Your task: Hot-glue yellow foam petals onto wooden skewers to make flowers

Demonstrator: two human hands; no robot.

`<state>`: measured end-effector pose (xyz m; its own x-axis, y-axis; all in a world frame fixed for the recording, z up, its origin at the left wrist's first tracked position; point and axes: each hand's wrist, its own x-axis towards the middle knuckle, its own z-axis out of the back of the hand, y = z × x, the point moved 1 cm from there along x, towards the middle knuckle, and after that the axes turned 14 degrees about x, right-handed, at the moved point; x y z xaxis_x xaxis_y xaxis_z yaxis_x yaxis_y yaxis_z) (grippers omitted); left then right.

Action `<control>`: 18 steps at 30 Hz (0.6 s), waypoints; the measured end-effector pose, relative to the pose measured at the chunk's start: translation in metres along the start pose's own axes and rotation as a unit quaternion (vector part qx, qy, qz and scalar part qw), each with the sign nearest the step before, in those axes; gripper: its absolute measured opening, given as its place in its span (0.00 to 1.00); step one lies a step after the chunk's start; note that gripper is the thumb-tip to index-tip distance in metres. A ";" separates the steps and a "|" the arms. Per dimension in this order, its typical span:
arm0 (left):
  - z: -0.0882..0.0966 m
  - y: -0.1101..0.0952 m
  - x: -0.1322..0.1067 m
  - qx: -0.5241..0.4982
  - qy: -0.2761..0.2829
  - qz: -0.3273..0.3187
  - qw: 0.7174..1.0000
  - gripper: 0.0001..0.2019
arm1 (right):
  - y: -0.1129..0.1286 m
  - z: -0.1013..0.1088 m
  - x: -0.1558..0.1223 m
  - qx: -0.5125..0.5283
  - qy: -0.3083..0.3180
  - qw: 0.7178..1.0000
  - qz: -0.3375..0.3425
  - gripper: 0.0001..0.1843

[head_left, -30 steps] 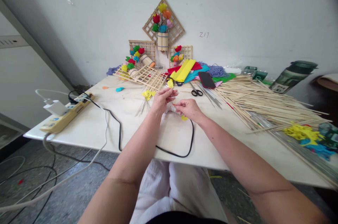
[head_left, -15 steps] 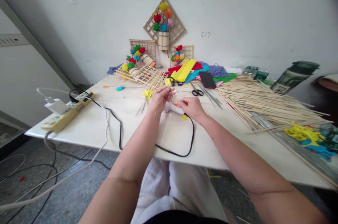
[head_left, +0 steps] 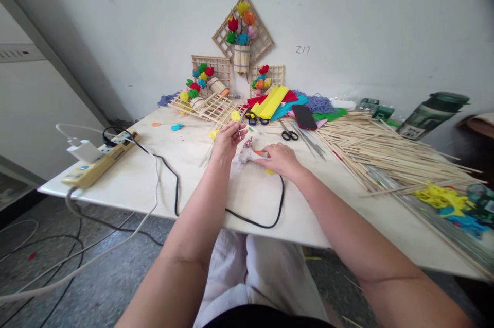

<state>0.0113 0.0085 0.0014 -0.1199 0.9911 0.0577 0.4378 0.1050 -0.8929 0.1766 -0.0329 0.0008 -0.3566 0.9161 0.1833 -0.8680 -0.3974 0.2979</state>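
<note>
My left hand is closed in a pinch on a thin stem, with a yellow paper flower at its top just above the fingertips. My right hand is wrapped round the handle of a white glue gun with an orange trigger. The glue gun's stained nozzle end points up and away, close to the right of my left hand. Its black cord loops over the table's front. Partly hidden behind my left hand lies another yellow paper flower.
Black scissors, a phone and folded yellow crepe paper lie behind my hands. Many thin wooden sticks spread to the right. A power strip sits at the left edge. Lattice panels with paper flowers stand against the wall.
My right hand has gone from a pinch above the glue gun to a grip on its handle, and the gun is now tilted up. My left hand has shifted slightly left with the flower.
</note>
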 end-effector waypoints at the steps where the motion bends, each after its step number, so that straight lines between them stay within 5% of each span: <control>1: 0.000 0.000 0.000 -0.001 -0.003 0.001 1.000 0.04 | 0.003 0.000 0.001 -0.006 0.009 1.000 0.002 0.24; 12: 0.002 -0.003 0.001 -0.019 -0.019 -0.007 1.000 0.02 | 0.018 -0.013 0.002 -0.078 -0.006 0.996 0.039 0.22; 18: 0.003 -0.005 0.001 -0.022 -0.040 -0.002 0.999 0.02 | 0.004 0.003 0.004 -0.127 -0.062 0.990 0.007 0.17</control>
<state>0.0058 0.0090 0.0047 -0.1913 0.9812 0.0247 0.4765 0.1149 -0.8717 0.1729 -0.0310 0.0059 -0.3374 0.8909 0.3041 -0.9278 -0.3693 0.0525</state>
